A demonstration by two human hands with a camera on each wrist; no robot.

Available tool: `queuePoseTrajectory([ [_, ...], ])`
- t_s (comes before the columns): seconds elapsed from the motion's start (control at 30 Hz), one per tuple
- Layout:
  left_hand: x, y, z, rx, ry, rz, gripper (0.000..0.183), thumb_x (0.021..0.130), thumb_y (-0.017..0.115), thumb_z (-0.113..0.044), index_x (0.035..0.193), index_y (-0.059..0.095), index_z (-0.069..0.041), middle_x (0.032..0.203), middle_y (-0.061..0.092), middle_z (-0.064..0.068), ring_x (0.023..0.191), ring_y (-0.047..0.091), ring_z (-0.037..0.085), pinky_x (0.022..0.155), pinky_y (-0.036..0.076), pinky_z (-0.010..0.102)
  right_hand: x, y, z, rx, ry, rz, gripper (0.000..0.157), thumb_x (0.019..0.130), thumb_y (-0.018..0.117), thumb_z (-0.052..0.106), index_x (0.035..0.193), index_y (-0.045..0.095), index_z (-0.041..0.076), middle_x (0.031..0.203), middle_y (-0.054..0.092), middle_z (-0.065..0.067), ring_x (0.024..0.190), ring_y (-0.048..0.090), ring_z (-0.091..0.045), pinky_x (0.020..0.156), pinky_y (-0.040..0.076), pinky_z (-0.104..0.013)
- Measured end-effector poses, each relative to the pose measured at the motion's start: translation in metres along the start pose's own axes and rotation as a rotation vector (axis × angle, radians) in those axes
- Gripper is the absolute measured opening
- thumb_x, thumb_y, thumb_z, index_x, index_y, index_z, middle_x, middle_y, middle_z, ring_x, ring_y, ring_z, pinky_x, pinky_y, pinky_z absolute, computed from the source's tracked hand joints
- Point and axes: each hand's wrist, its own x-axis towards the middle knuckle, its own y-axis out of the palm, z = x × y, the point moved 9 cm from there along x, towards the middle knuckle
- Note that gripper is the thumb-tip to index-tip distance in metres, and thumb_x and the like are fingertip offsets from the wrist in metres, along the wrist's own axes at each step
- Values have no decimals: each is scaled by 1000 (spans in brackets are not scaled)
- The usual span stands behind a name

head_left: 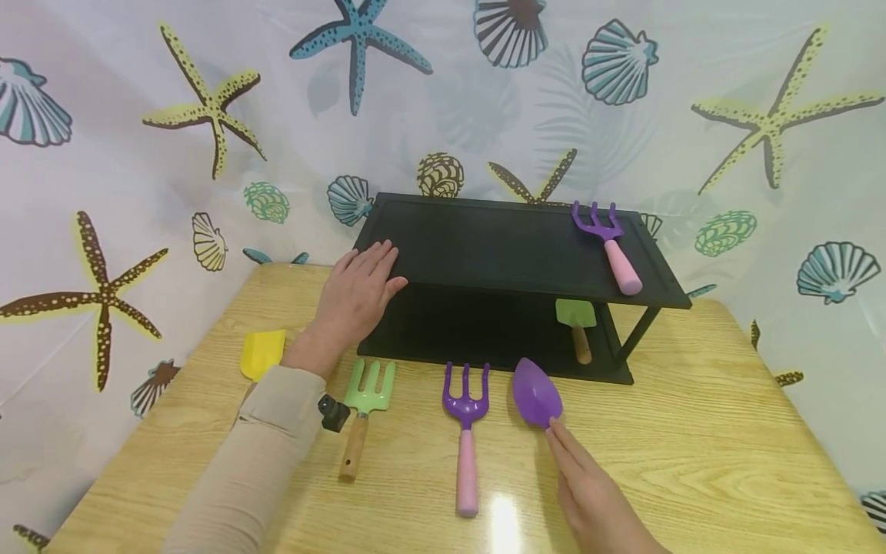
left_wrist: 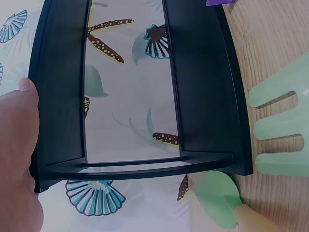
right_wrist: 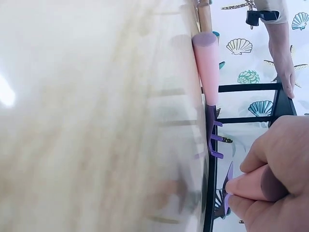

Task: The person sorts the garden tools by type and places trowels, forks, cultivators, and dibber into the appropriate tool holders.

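My left hand point(head_left: 356, 296) rests with straight fingers on the left front edge of a black two-tier shelf point(head_left: 477, 238). My right hand point(head_left: 595, 492) grips the pink handle of a purple hand trowel point(head_left: 536, 392), whose blade points toward the shelf's front edge. In the right wrist view, the fingers curl round that pink handle point(right_wrist: 251, 186). To the trowel's left, a purple hand fork point(head_left: 466, 408) with a pink handle lies on the table. A light green hand fork point(head_left: 370, 396) with a wooden handle lies near my left wrist.
Another purple fork point(head_left: 623, 265) lies on the top tier at the right. A green square-bladed shovel point(head_left: 576, 314) is on the lower tier. A yellow shovel point(head_left: 263, 352) lies left of my arm. The left wrist view shows a green trowel point(left_wrist: 216, 198) beside the shelf's end.
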Motion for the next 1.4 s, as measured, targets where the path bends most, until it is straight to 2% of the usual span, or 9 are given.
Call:
queuePoseTrajectory([
  [0.1, -1, 0, 1, 0, 0, 2, 63, 105, 35, -47, 156, 30, -10, 163, 29, 8, 152, 25, 25, 127, 16, 45, 7, 0, -2, -1, 21, 18, 44, 88, 55, -7, 131, 52, -17, 140, 50, -32, 125, 55, -40, 113, 19, -10],
  [0.17, -1, 0, 1, 0, 0, 4, 63, 105, 34, -48, 156, 30, -10, 163, 29, 8, 152, 25, 25, 127, 16, 45, 12, 2, -5, 7, 61, 45, 54, 79, 63, -14, 131, 52, -17, 142, 50, -31, 124, 56, -42, 112, 21, -12],
  [0.2, -1, 0, 1, 1, 0, 6, 64, 105, 34, -48, 156, 30, -10, 163, 29, 8, 152, 25, 25, 127, 16, 45, 15, 3, -7, 6, 83, 61, 54, 78, 64, -15, 132, 52, -16, 143, 49, -30, 125, 56, -42, 112, 26, -14],
  [0.33, -2, -1, 1, 4, -3, 5, 64, 105, 34, -48, 156, 30, -10, 164, 29, 8, 152, 25, 25, 127, 16, 45, 25, 6, -15, 33, 156, 106, 51, 82, 62, -15, 132, 52, -17, 145, 48, -29, 127, 55, -42, 103, 45, -33],
  [0.37, -2, -1, 1, 4, -3, 5, 63, 105, 34, -48, 156, 30, -10, 164, 29, 8, 152, 25, 25, 127, 16, 45, 28, 6, -17, 39, 162, 107, 49, 83, 61, -15, 132, 52, -18, 144, 48, -30, 127, 55, -42, 100, 47, -39],
  [0.43, -1, -1, 1, 5, -3, 3, 63, 105, 34, -47, 156, 30, -10, 163, 29, 8, 152, 25, 25, 127, 16, 45, 33, 7, -19, 53, 165, 105, 48, 84, 60, -15, 131, 51, -19, 144, 47, -32, 127, 55, -44, 98, 49, -44],
  [0.67, -1, -2, 1, 3, 1, 1, 63, 106, 33, -48, 156, 31, -10, 163, 29, 8, 152, 25, 24, 127, 16, 44, 46, 9, -26, 46, 145, 89, 47, 84, 60, -16, 130, 51, -20, 143, 47, -34, 127, 54, -46, 98, 49, -45],
  [1.27, 0, 0, 2, 1, -8, 2, 64, 105, 33, -49, 156, 30, -11, 164, 29, 7, 153, 25, 24, 127, 16, 45, 74, 35, -58, 54, 226, 233, 44, 94, 51, -9, 136, 44, -21, 150, 38, -34, 133, 48, -46, 101, 49, -48],
  [1.4, 0, -1, 2, -2, -10, -1, 64, 105, 36, -49, 156, 30, -11, 164, 29, 7, 152, 25, 24, 127, 16, 45, 81, 39, -63, 58, 214, 226, 44, 92, 51, -11, 134, 45, -22, 148, 39, -36, 132, 48, -48, 100, 49, -49],
])
